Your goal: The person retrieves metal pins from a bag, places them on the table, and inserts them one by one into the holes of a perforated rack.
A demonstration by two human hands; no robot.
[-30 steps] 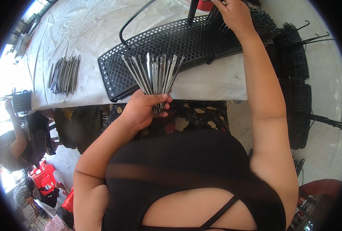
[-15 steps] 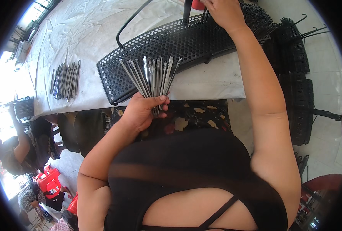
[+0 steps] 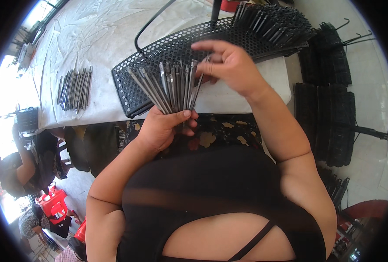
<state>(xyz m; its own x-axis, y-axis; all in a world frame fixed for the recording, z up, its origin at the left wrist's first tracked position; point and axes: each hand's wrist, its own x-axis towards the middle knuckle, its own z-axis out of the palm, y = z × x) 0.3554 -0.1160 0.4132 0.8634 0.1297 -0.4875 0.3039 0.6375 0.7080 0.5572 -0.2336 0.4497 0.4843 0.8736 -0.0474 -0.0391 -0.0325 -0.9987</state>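
Observation:
A fan of thin metal strips (image 3: 170, 89), silvery to dark grey, stands upright in my left hand (image 3: 163, 124), whose fingers are wrapped round the lower ends. My right hand (image 3: 231, 67) is at the upper right of that fan, its thumb and index finger apart and the thumb close to the strip tops. The other fingers are partly hidden and slightly blurred. Behind both hands lies a black perforated metal tray (image 3: 128, 89) with a bent handle. Many black strips (image 3: 274, 24) are piled at its right end.
A separate bundle of metal strips (image 3: 74, 89) lies on the white-covered table (image 3: 93, 39) to the left. Dark stacked bundles (image 3: 325, 118) stand right of the table. A red container (image 3: 230, 5) shows at the back. Other people and a red stool (image 3: 54, 203) are at lower left.
My right hand has come back from the black pile at the far right to the top of the fan. My left hand keeps hold of the strips in nearly the same place.

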